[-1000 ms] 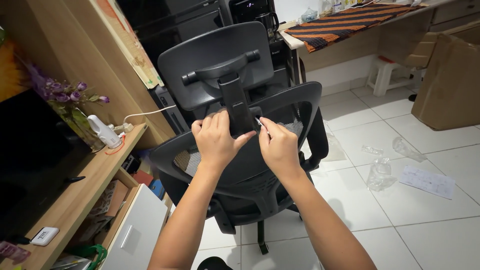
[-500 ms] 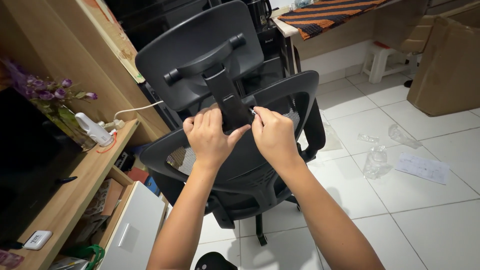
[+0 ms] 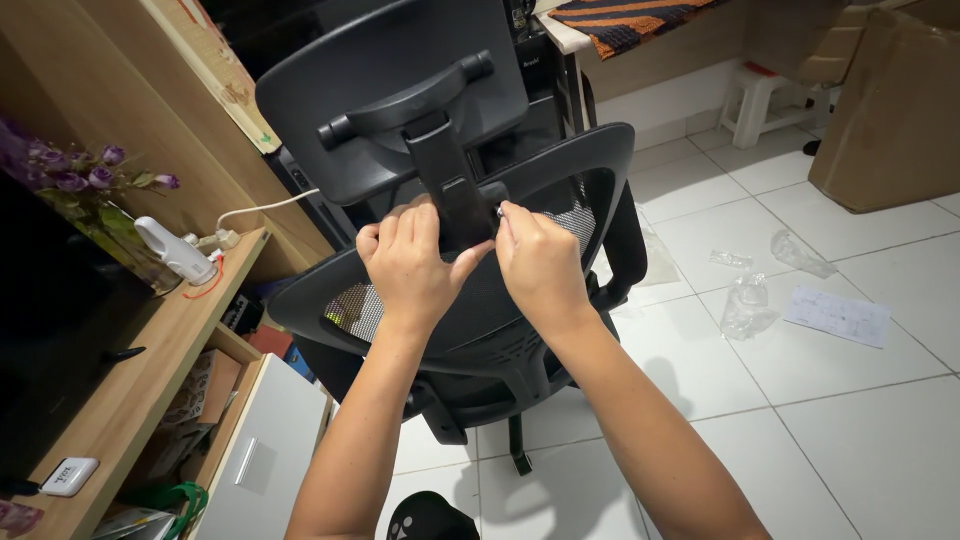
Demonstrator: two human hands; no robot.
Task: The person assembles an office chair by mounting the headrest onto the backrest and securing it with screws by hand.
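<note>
A black mesh office chair [image 3: 570, 190] stands in front of me, seen from behind. Its headrest [image 3: 400, 70] sits on a black stem [image 3: 450, 190] that meets the top of the backrest. My left hand [image 3: 412, 262] grips the base of that stem, thumb pressed toward the right. My right hand [image 3: 540, 262] is closed beside it, pinching a small shiny metal piece [image 3: 501, 212] against the stem; I cannot tell if it is a screw or a tool tip.
A wooden shelf unit [image 3: 130, 370] runs along the left, carrying purple flowers [image 3: 85, 180], a white power strip [image 3: 175, 250] and a small white device [image 3: 68, 475]. Clear plastic wrappers [image 3: 745, 295] and a paper sheet [image 3: 838, 316] lie on the white tiled floor. A cardboard box [image 3: 890, 110] stands right.
The view has tilted so the chair sits higher in frame. Both hands stayed at the headrest stem, the right hand shifting slightly inward against it.
</note>
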